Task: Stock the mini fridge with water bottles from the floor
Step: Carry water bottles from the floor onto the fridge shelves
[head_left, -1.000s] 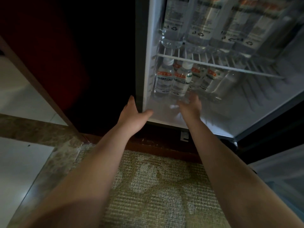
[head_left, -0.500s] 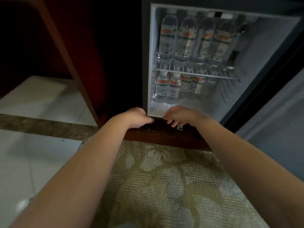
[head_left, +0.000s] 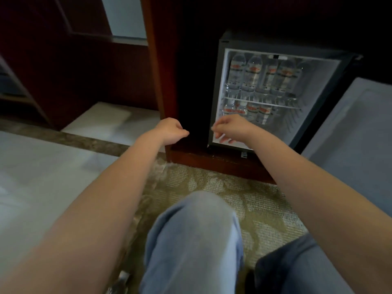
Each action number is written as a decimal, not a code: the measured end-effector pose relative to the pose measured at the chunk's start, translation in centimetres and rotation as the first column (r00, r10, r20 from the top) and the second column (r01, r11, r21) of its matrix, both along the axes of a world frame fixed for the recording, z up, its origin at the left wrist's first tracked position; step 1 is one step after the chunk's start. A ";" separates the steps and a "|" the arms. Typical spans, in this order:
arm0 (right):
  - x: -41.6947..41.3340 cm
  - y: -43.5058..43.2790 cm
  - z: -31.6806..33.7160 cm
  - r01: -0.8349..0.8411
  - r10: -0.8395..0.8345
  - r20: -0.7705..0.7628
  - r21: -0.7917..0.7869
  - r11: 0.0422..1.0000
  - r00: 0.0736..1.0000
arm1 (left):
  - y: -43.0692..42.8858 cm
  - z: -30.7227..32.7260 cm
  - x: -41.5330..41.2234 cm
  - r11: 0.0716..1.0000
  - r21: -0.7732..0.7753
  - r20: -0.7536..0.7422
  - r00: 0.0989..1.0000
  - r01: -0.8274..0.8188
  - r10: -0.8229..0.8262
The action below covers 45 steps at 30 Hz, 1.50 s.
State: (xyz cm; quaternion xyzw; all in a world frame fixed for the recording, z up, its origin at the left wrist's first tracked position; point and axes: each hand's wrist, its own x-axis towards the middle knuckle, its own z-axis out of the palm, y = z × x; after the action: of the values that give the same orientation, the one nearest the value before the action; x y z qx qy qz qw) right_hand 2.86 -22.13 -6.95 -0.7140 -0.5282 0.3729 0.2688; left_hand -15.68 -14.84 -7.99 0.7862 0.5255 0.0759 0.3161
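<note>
Several lower bottles (head_left: 262, 113) part-hidden behind right hand (head_left: 231, 129), all blurred

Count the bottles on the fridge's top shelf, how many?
4 plainly, in a row: far-left bottle, second bottle, third bottle, fourth bottle. More may hide behind or to the right.
</note>
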 end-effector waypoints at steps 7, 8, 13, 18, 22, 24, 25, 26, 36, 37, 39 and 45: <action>-12.4 -1.5 0.2 -0.299 0.296 0.156 -0.002 0.954 0.942 | -2.7 0.4 -9.7 0.985 -0.004 -0.083 0.982 -0.170 0.169; -13.9 -1.6 -0.2 -0.346 0.344 0.191 -0.021 0.938 0.919 | -3.2 0.1 -11.0 0.984 0.000 -0.119 0.977 -0.179 0.178; -19.8 -1.7 -3.7 -0.495 0.541 0.303 -0.220 0.841 0.785 | -4.6 -3.7 -18.4 0.955 -0.105 -0.235 0.940 -0.278 0.248; -23.1 -1.4 -8.6 -0.519 0.597 0.307 -0.302 0.799 0.741 | -6.6 -8.6 -24.5 0.895 -0.204 -0.218 0.910 -0.396 0.353; -25.5 -1.9 -12.5 -0.575 0.701 0.287 -0.414 0.706 0.653 | -8.8 -14.7 -27.2 0.791 -0.383 -0.213 0.879 -0.477 0.427; -26.7 -2.2 -14.0 -0.606 0.752 0.275 -0.459 0.650 0.599 | -9.8 -17.6 -27.3 0.751 -0.429 -0.200 0.864 -0.502 0.463; -27.1 -2.3 -14.7 -0.613 0.766 0.265 -0.473 0.632 0.586 | -10.2 -18.9 -27.1 0.743 -0.439 -0.182 0.860 -0.505 0.477; -27.5 -2.5 -15.4 -0.619 0.777 0.253 -0.485 0.617 0.576 | -10.8 -20.3 -26.6 0.733 -0.454 -0.157 0.855 -0.507 0.494; -25.9 -2.9 -19.5 -0.579 0.818 0.311 -0.587 0.566 0.483 | -17.6 -34.0 -25.4 0.547 -0.538 -0.427 0.767 -0.641 0.478; -25.6 -2.8 -19.7 -0.569 0.818 0.308 -0.599 0.563 0.485 | -17.9 -34.5 -25.3 0.536 -0.542 -0.449 0.762 -0.648 0.467; -25.1 -2.8 -20.3 -0.551 0.818 0.304 -0.620 0.559 0.488 | -18.3 -35.3 -25.0 0.522 -0.543 -0.471 0.754 -0.657 0.458; -25.3 -3.0 -20.9 -0.553 0.824 0.267 -0.633 0.541 0.501 | -18.9 -37.1 -23.6 0.606 -0.386 -0.522 0.706 -0.695 0.478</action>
State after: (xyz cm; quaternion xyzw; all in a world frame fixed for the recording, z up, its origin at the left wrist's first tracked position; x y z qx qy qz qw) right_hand -22.44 -25.17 -27.89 -0.5449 -0.7201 0.3487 -0.2509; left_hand -39.29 -33.75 -45.10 0.4354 0.8049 -0.1273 0.3826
